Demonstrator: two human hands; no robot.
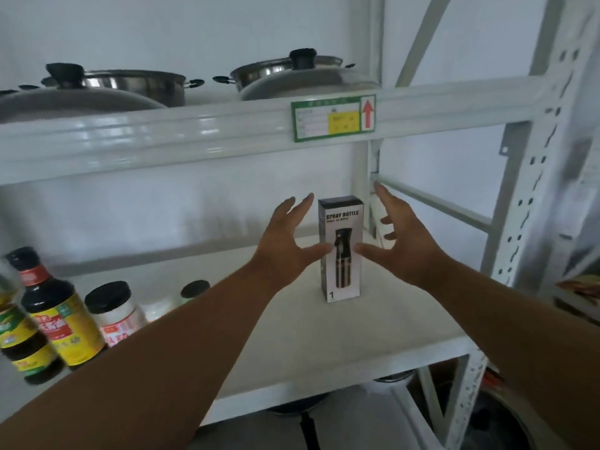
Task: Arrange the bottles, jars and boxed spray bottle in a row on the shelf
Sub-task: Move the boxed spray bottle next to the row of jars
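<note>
Fingers [303,203] spread wide, holding nothing, flanking upright spray bottle box [340,248], sauce bottles [55,306], jar [113,308] leftward

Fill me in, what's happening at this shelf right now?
A person is arranging items on a white shelf. The boxed spray bottle stands upright toward the right of it, with the left hand and right hand open on either side, fingers spread and no grip on the box. At far left, dark sauce bottles and a black-lidded jar stand close together. Lidded steel pots sit on the level above.
</note>
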